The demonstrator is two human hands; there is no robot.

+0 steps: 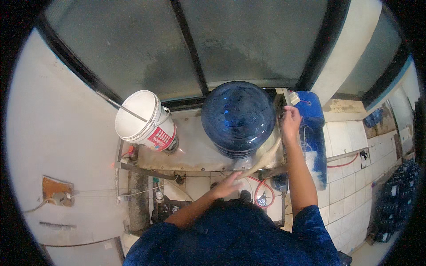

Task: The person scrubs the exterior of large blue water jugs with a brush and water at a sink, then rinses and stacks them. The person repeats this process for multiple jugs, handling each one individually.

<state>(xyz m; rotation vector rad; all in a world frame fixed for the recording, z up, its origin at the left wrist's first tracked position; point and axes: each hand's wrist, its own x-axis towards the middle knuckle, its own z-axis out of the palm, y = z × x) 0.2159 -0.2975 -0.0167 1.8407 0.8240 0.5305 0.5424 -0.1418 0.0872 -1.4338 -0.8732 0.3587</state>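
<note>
A large blue translucent water jug (238, 119) stands on the metal bench (191, 157), its rounded end up and its surface wet. My left hand (227, 186) is low at the bench's front edge, blurred, with its fingers closed on the near end of a pale hose-like length (262, 160). That length slants up to the right past the jug and passes behind my right forearm. To the right of the jug, my right hand (290, 119) is raised by the bench's back corner. Its fingers are curled together; what they hold, if anything, is hidden.
A white bucket (137, 116) with a rod in it stands on the bench's left. Blue drums (314, 155) stand at right, one with a small pale box (294, 97) above it. A red hose (265, 195) loops below the bench. Dark-framed glass (248, 40) rises behind.
</note>
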